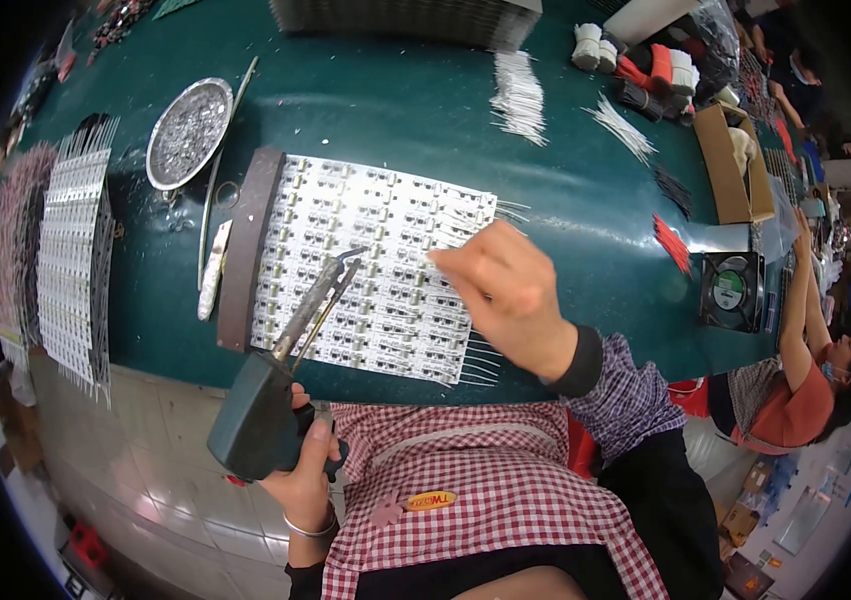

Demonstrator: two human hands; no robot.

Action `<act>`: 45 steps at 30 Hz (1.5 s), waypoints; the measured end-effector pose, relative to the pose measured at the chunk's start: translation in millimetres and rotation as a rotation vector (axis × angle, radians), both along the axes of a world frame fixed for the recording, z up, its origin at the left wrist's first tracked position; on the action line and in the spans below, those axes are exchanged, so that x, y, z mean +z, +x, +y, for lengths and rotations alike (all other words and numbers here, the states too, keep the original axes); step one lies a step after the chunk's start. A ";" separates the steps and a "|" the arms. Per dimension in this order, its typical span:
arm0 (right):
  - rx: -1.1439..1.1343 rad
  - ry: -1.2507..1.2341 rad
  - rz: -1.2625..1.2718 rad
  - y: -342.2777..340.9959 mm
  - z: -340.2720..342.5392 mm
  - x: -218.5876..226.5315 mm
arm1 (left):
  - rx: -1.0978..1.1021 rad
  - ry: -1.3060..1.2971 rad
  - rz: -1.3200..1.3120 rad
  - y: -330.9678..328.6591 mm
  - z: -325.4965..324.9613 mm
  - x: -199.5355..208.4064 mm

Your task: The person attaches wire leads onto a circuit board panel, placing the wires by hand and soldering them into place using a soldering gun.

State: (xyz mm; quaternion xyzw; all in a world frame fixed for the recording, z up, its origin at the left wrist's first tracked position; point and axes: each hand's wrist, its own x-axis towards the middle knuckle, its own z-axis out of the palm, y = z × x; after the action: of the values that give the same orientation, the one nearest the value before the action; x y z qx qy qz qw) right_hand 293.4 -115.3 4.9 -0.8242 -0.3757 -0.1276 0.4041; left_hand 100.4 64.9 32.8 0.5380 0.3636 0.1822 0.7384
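While the left hand [308, 470] is clamping the soldering gun [276, 400] near the board [366, 265], the right hand's [506, 285] pinched fingers are risking a burn.

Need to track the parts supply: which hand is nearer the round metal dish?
Left. The left hand grips the soldering gun below the dish; the right hand is farther right, on the board panel.

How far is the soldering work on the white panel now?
Done: thin wires already stick out along the white panel's right and lower edges. In hand: left hand grips the soldering gun, its tip over the panel; right hand rests on it. How many joints remain cannot be told.
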 end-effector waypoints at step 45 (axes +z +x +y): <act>0.065 -0.201 -0.025 -40.3 10.5 -17.8 | -0.234 0.718 0.226 -34.7 -2.3 -13.4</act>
State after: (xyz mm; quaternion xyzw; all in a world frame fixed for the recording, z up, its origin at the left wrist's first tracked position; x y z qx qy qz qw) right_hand 253.1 -104.7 -12.9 -0.8463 -0.4179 -0.0865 0.3187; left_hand 65.7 62.6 19.4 0.8165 0.2920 0.1522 0.4742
